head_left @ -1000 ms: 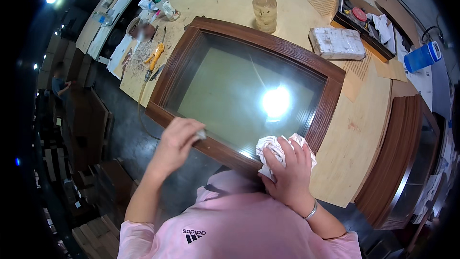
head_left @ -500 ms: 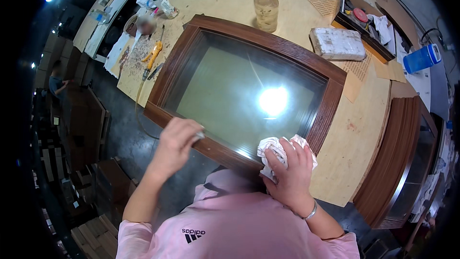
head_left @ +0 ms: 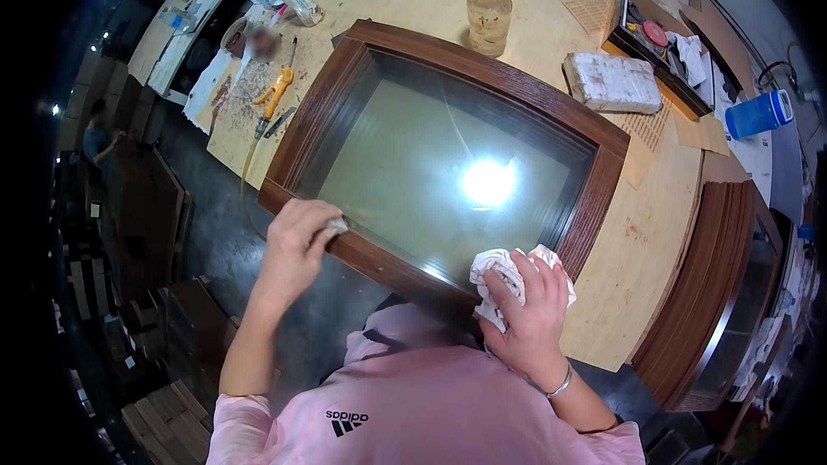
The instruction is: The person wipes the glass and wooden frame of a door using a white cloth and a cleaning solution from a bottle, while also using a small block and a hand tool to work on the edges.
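A brown wood-framed glass panel [head_left: 353, 255] lies on the light wooden table, its near edge toward me. Between the fingers and thumb of my left hand [head_left: 297, 237] is a small pale pad [head_left: 337, 224], pressed against the near-left part of the frame; what the pad is made of I cannot tell. My right hand [head_left: 527, 314] grips a crumpled white cloth [head_left: 495, 269] at the frame's near-right corner. A bright light reflects off the glass, right of its middle.
Behind the panel stands a bottle of cloudy yellowish liquid [head_left: 488, 13]. A white wrapped block [head_left: 612, 83] and a tool box [head_left: 659, 47] sit at the back right. An orange-handled air gun [head_left: 277, 93] lies at left. Stacked frames [head_left: 702, 267] lean on the right. A person [head_left: 99, 139] is far left.
My left hand has slid left along the frame's near edge with the pale pad. My right hand and the white cloth stay nearly where they were.
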